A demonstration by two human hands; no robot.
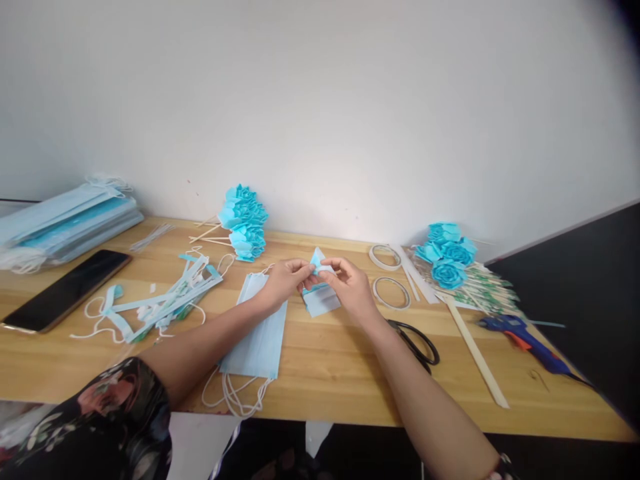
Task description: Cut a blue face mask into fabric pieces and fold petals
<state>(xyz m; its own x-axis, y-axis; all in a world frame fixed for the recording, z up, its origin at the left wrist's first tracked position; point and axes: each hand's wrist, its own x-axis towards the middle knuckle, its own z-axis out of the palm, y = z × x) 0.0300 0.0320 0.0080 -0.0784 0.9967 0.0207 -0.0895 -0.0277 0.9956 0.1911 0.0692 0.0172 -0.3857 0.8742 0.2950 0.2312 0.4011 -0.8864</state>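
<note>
Above the middle of the table, my left hand (286,281) and my right hand (350,283) pinch a small piece of light-blue mask fabric (317,257) between thumbs and fingers. Its upper end comes to a point. Under the hands lie cut rectangles of the same fabric (324,304), partly covered by my fingers. Beside my left forearm rests a flat stack of face masks (253,337) with white ear loops hanging over the table edge. Black-handled scissors (423,341) lie near my right forearm, which hides their blades.
Blue fabric flowers on sticks (245,220) stand at the back, with more flowers (447,257) at right. Left are a mask pile (75,217), a phone (67,290) and cut scraps (165,303). Tape rolls (391,293), a wooden strip (475,350) and a blue glue gun (530,343) lie right.
</note>
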